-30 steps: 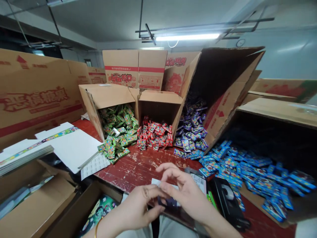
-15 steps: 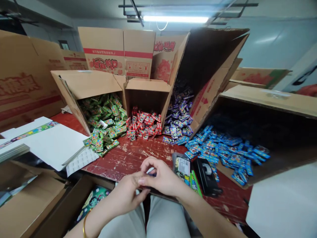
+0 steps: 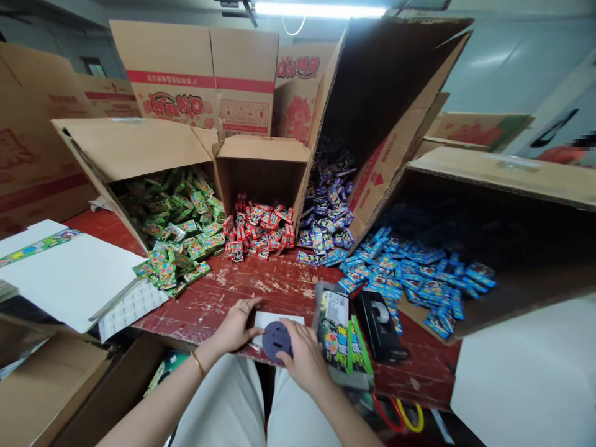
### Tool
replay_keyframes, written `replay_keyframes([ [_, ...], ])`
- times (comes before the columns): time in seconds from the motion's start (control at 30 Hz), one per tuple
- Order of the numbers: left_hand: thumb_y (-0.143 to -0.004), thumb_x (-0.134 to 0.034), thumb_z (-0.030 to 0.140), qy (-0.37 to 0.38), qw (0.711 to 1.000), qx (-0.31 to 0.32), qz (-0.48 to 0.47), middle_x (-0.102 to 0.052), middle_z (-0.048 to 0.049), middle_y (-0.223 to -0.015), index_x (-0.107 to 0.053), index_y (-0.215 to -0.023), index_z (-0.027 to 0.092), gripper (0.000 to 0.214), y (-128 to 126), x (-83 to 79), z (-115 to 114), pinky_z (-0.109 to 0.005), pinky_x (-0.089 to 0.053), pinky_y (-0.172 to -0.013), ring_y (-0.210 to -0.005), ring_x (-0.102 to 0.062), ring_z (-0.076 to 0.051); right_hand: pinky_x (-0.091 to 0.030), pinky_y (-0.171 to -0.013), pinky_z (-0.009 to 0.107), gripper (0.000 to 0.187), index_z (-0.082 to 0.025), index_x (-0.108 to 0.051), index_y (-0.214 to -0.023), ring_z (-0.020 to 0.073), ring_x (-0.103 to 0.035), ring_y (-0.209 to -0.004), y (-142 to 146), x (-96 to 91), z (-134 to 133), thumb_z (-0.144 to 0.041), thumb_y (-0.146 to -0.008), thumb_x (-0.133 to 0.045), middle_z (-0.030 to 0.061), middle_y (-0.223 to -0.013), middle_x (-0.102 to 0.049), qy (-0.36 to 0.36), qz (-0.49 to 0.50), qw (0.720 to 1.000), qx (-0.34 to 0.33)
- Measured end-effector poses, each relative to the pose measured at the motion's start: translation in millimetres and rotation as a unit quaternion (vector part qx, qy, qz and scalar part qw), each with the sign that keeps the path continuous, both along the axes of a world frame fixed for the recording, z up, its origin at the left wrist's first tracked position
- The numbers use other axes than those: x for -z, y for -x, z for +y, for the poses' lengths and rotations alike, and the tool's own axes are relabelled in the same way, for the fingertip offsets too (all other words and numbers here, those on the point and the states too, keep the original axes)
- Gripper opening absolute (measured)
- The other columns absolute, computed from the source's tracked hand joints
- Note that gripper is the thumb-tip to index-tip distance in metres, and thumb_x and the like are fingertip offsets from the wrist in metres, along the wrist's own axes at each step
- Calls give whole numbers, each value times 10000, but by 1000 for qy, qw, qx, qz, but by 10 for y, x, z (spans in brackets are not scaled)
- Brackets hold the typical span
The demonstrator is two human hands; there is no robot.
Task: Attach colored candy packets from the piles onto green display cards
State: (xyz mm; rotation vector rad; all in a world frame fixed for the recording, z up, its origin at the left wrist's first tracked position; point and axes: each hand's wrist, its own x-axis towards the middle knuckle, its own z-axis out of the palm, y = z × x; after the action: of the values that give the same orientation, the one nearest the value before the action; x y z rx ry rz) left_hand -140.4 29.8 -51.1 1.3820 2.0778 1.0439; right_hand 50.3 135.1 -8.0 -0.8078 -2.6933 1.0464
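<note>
A dark purple-grey round disc (image 3: 275, 340) with slots lies over a white card (image 3: 263, 319) at the table's front edge. From the right, my right hand (image 3: 305, 357) grips the disc, fingers over its upper side and thumb at its lower rim. My left hand (image 3: 236, 328) is at the card's left side, its fingers stretched out and its thumb touching the disc's left edge. Just right of my right hand are green-and-black printed packets (image 3: 342, 338) in clear plastic. Beside them stands a black tape dispenser (image 3: 379, 326).
Tipped cartons on the red table (image 3: 261, 279) spill green packets (image 3: 186, 230), red packets (image 3: 261, 226), purple packets (image 3: 328, 217) and blue packets (image 3: 414, 273). White sheets (image 3: 88, 273) lie at left. Below stands an open carton (image 3: 112, 391). A white panel (image 3: 526, 366) is at right.
My hands were pinched together above my lap; they have moved apart and down to the table edge, where the disc and white card now show. The view has shifted slightly right and down.
</note>
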Motion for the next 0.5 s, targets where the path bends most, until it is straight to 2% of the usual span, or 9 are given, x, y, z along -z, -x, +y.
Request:
replay_keyframes([
  [0.07,-621,-764,244,14,999,-17,-28,-627,-90,-1077,-508,-1259,226,688,-31,-20,37,-456,-340,-966,-1026,-526,-275,-335,-977,454,579,-214,-497,-1231,304,-503,-1107,17,50,-32,-116,-679,-642,96,-1173,-595,-17,0,1000,-24],
  [0.13,-586,-776,220,24,997,-38,-65,-638,-76,-981,-587,-1174,227,618,-65,-45,24,-471,-313,-952,-965,-528,-278,-344,-975,453,613,-216,-504,-1224,302,-505,-1104,10,125,-21,-104,-640,-651,90,-1167,-594,-14,6,999,-42],
  [0.2,-582,-771,226,17,991,-58,-119,-634,-42,-863,-637,-1087,227,523,-76,-80,-2,-433,-331,-915,-883,-538,-253,-368,-974,429,657,-225,-503,-1225,283,-516,-1103,-35,203,42,-82,-601,-652,79,-1170,-592,20,35,999,-35],
  [0.27,-617,-748,273,-7,979,-82,-187,-599,0,-730,-636,-1063,212,464,-47,-132,-31,-365,-382,-822,-766,-541,-213,-398,-977,395,682,-241,-465,-1264,248,-534,-1102,-123,256,167,-98,-624,-652,70,-1182,-589,92,98,991,-2],
  [0.33,-669,-713,338,-45,957,-116,-261,-556,29,-654,-601,-1085,188,457,26,-202,-80,-321,-410,-731,-680,-533,-184,-424,-976,383,660,-245,-397,-1314,221,-560,-1094,-226,270,342,-172,-706,-643,79,-1198,-588,192,172,966,34],
  [0.4,-708,-685,381,-93,928,-150,-327,-542,36,-637,-576,-1074,176,433,116,-281,-180,-306,-432,-709,-663,-542,-170,-452,-954,401,640,-227,-355,-1327,226,-589,-1070,-289,275,526,-268,-755,-640,104,-1169,-611,268,220,935,74],
  [0.47,-724,-680,384,-141,898,-177,-377,-521,40,-612,-586,-962,175,331,180,-362,-340,-313,-460,-732,-646,-549,-155,-485,-906,410,675,-213,-353,-1314,242,-620,-1019,-262,333,659,-321,-728,-670,116,-1098,-645,280,230,925,114],
  [0.5,-726,-683,374,-164,885,-189,-393,-497,44,-588,-587,-866,176,262,191,-401,-435,-322,-475,-748,-621,-543,-143,-497,-883,410,698,-211,-358,-1308,248,-633,-987,-210,397,692,-329,-703,-686,111,-1058,-659,262,223,930,127],
])
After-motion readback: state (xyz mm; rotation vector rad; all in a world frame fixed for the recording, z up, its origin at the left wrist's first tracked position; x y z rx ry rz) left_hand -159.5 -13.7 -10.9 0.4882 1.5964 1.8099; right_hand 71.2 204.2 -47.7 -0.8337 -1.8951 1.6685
